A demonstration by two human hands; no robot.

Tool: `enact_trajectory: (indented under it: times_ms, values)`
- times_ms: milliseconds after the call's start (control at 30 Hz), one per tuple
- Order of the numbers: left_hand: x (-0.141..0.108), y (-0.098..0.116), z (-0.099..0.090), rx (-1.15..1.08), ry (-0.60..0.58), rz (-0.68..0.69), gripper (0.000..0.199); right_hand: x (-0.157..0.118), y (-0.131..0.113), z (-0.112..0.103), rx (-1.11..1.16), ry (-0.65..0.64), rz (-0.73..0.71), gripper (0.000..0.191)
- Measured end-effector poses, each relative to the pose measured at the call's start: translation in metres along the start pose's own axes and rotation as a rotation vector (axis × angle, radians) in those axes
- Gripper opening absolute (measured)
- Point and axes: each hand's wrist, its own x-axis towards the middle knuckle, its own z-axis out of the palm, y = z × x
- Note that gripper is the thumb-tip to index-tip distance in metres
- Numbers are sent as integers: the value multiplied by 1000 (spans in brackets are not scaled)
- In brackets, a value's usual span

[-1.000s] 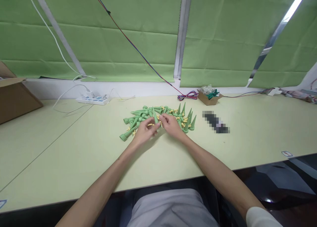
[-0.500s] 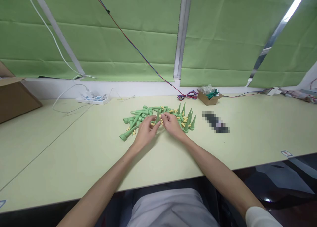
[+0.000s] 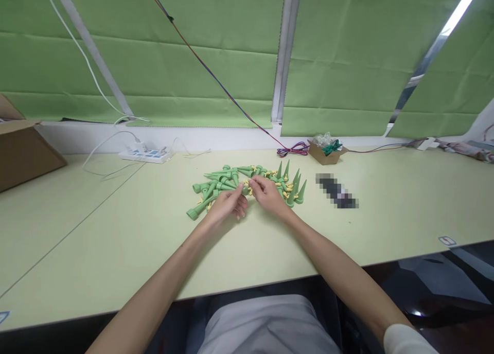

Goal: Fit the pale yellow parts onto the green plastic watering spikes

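Observation:
My left hand (image 3: 228, 204) is closed on a green plant watering spike (image 3: 245, 190), turned so that its round end shows and its point is hidden. The fingertips of my right hand (image 3: 269, 194) are pinched together at that same spike, by a small yellow valve piece (image 3: 250, 191) that the fingers partly cover. Around both hands lies a pile of green spikes (image 3: 210, 189) with yellow pieces among them. To the right of my right hand, several spikes stand point up (image 3: 302, 193) on their caps.
A small cardboard box (image 3: 327, 156) with plastic and green material inside is at the back, beside a coiled cable (image 3: 293, 149). A power strip (image 3: 144, 155) lies back left, a large carton (image 3: 29, 156) at the far left. A blurred dark object (image 3: 335, 191) lies to the right.
My left hand has rolled over, tipping the green spike from point up to lying with its end showing. My right hand has barely moved.

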Motion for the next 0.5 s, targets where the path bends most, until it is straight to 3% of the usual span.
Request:
enact_trajectory:
  times_ms: [233,500]
  values:
    - [0,-5,0,-90,-55,66,59,1,0,-2,-24,11,7,35]
    - [-1,-6,-1,213,69,261,48,3,4,1,-32,34,52,35]
